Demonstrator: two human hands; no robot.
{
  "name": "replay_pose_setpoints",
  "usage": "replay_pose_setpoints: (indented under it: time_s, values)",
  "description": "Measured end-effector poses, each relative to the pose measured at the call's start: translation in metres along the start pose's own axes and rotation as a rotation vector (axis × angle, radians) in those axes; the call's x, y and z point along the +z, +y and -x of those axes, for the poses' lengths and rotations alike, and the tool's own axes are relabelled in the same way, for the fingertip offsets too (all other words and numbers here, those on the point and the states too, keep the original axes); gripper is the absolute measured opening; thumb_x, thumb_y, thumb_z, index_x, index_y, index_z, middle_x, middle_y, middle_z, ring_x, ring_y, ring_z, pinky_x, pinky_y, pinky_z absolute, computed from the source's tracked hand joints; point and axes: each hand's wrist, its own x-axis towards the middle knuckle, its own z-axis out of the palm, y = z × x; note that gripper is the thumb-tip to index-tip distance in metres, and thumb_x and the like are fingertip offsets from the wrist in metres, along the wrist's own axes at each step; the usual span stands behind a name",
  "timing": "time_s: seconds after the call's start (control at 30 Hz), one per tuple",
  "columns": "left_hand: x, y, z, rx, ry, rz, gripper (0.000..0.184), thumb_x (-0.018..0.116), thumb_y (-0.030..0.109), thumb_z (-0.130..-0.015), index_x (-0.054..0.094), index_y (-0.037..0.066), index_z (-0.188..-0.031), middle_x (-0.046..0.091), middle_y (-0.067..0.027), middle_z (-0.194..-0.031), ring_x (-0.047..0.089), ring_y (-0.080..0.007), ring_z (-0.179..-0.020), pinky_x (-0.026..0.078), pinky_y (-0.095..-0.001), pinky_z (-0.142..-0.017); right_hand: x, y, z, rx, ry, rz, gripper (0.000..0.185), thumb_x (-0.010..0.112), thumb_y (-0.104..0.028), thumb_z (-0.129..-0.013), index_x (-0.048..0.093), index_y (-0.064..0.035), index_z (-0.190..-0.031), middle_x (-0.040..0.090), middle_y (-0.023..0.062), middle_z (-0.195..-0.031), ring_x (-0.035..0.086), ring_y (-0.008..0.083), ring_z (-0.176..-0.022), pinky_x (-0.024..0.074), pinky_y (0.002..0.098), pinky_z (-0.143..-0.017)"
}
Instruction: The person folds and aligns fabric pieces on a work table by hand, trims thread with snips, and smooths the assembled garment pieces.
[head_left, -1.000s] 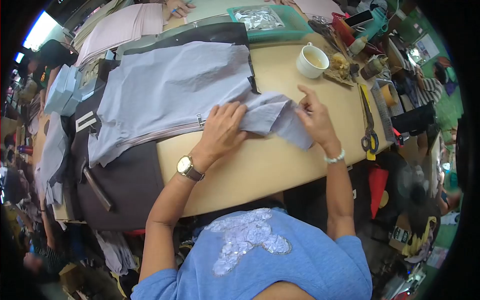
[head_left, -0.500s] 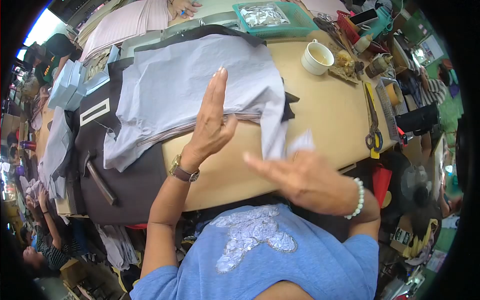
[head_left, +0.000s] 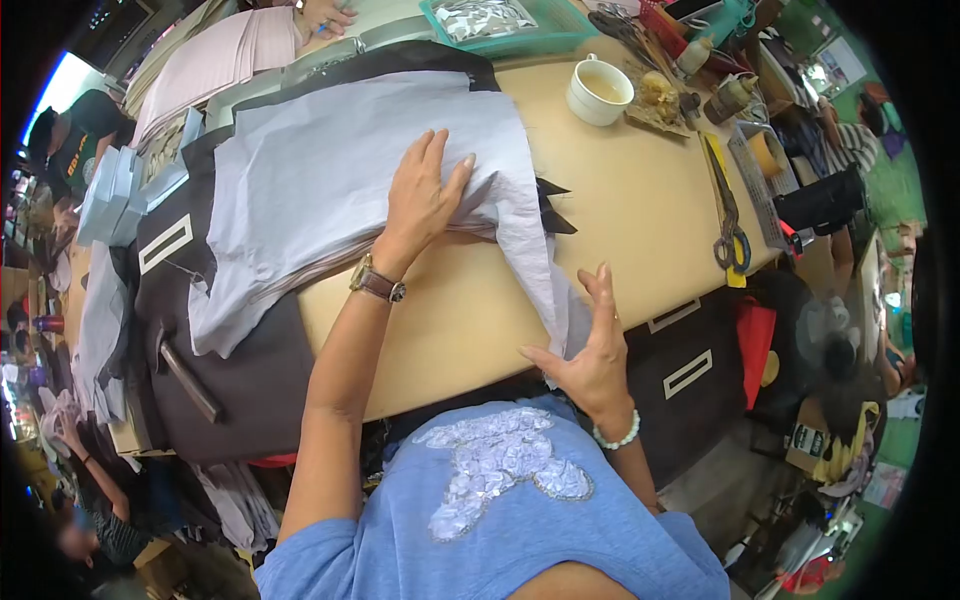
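Observation:
A stack of light grey-lavender cloth pieces point(head_left: 340, 160) is spread over the table, with dark fabric point(head_left: 230, 390) under its left side. On the cloth lies my left hand point(head_left: 420, 195), flat, fingers stretched out and thumb apart; a watch is on that wrist. My right hand point(head_left: 590, 365), with a beaded bracelet, is beside the cloth's narrow strip that hangs toward the near edge. Its thumb and fingers are spread, with nothing gripped between them; whether it touches the strip I cannot tell.
A hammer point(head_left: 190, 380) lies on the dark fabric. Scissors point(head_left: 730, 225) rest on a yellow ruler at right, beyond them a grey basket point(head_left: 755, 180). A cup point(head_left: 600, 90) with liquid stands behind, near a teal tray point(head_left: 510, 45). Another person's hand point(head_left: 325, 15) is at the far edge.
My left hand has come down flat onto the cloth. My right hand has swung from sideways to upright, its fingers now spread near the hanging strip. The view has shifted slightly.

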Motion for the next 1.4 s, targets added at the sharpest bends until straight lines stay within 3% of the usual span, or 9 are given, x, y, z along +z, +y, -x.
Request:
replay_pose_setpoints:
  time_s: [0.13, 0.2, 0.47, 0.77, 0.93, 1.1, 1.17, 1.3, 1.4]
  values:
    - [-0.002, 0.001, 0.007, 0.013, -0.022, 0.048, 0.048, 0.052, 0.032, -0.093, 0.048, -0.002, -0.127, 0.049, -0.0237, -0.129, 0.046, -0.0371, -0.121, 0.036, -0.0403, -0.102, 0.001, 0.013, 0.0, -0.086, -0.032, 0.021, 0.078, 0.067, -0.006, -0.077, 0.025, 0.0028, -0.142, 0.062, 0.0223, -0.104, 0.061, 0.0328, -0.095, 0.047, 0.0399, -0.087]
    - [-0.006, 0.002, 0.007, 0.039, -0.022, 0.085, 0.047, 0.054, 0.032, -0.092, 0.05, -0.003, -0.123, 0.052, -0.0231, -0.125, 0.049, -0.0374, -0.116, 0.039, -0.0424, -0.098, -0.015, 0.011, -0.016, 0.284, 0.064, -0.271, 0.065, 0.056, 0.004, -0.081, 0.03, 0.0026, -0.141, 0.065, 0.0174, -0.093, 0.062, 0.0216, -0.084, 0.0488, 0.0306, -0.075]
    - [0.022, -0.027, 0.0, 0.164, 0.055, -0.156, 0.041, 0.057, 0.027, -0.088, 0.054, 0.0, -0.118, 0.057, -0.0176, -0.116, 0.051, -0.0328, -0.11, 0.039, -0.0421, -0.093, -0.05, 0.114, -0.083, 0.467, -0.251, -0.396, 0.065, 0.064, -0.004, -0.083, 0.032, 0.0043, -0.138, 0.064, 0.0083, -0.079, 0.054, 0.0097, -0.072, 0.0438, 0.0212, -0.065]
    - [0.029, -0.045, -0.02, 0.111, 0.09, -0.145, 0.04, 0.058, 0.025, -0.088, 0.055, 0.0, -0.118, 0.057, -0.0171, -0.117, 0.051, -0.0325, -0.111, 0.04, -0.0424, -0.093, -0.056, 0.051, -0.022, 0.459, 0.038, -0.538, 0.07, 0.06, 0.001, -0.085, 0.021, 0.0016, -0.144, 0.061, 0.0092, -0.092, 0.057, 0.0093, -0.076, 0.0476, 0.0227, -0.071]
    - [-0.001, 0.023, -0.02, 0.082, 0.007, 0.342, 0.05, 0.061, 0.031, -0.088, 0.05, -0.002, -0.125, 0.053, -0.0226, -0.124, 0.048, -0.0358, -0.117, 0.037, -0.0423, -0.1, -0.095, 0.008, -0.093, 0.047, 0.31, -0.323, 0.063, 0.052, 0.009, -0.085, 0.028, -0.0014, -0.143, 0.059, 0.0055, -0.085, 0.056, 0.0091, -0.074, 0.0478, 0.0237, -0.071]
    - [-0.042, 0.077, -0.055, 0.231, -0.217, 0.715, 0.071, 0.069, 0.031, -0.08, 0.039, -0.001, -0.136, 0.047, -0.0185, -0.134, 0.044, -0.0282, -0.125, 0.031, -0.0372, -0.106, -0.126, -0.06, -0.159, -0.317, 0.143, -0.145, 0.063, 0.052, 0.004, -0.083, 0.031, -0.0026, -0.142, 0.058, 0.0058, -0.099, 0.053, 0.0085, -0.085, 0.0437, 0.0222, -0.081]
    - [-0.074, 0.099, -0.077, 0.158, -0.443, 1.019, 0.083, 0.074, 0.027, -0.075, 0.032, 0.0, -0.142, 0.042, -0.0143, -0.139, 0.038, -0.0226, -0.129, 0.027, -0.0348, -0.108, -0.127, -0.069, -0.186, -0.635, 0.148, -0.111, 0.067, 0.054, 0.004, -0.08, 0.032, -0.0034, -0.142, 0.061, 0.0114, -0.093, 0.058, 0.0154, -0.075, 0.0482, 0.0273, -0.066]
    - [-0.13, 0.119, -0.121, 0.223, -0.407, 0.872, 0.051, 0.074, 0.023, -0.074, 0.058, -0.001, -0.117, 0.067, -0.0063, -0.099, 0.062, -0.0138, -0.087, 0.048, -0.0269, -0.079, -0.152, -0.118, -0.213, -0.987, 0.244, 0.335, 0.066, 0.055, 0.001, -0.08, 0.032, -0.0039, -0.141, 0.063, 0.0122, -0.081, 0.059, 0.0198, -0.058, 0.0485, 0.0279, -0.051]
    - [-0.161, 0.124, -0.134, 0.301, -0.049, 0.529, 0.025, 0.073, 0.017, -0.078, 0.068, -0.001, -0.095, 0.069, -0.0037, -0.084, 0.065, -0.0114, -0.073, 0.051, -0.0251, -0.063, -0.155, -0.124, -0.241, -0.928, 0.334, 0.5, 0.061, 0.055, 0.001, -0.082, 0.033, -0.0037, -0.139, 0.06, 0.0095, -0.069, 0.056, 0.0196, -0.051, 0.0482, 0.0299, -0.051]
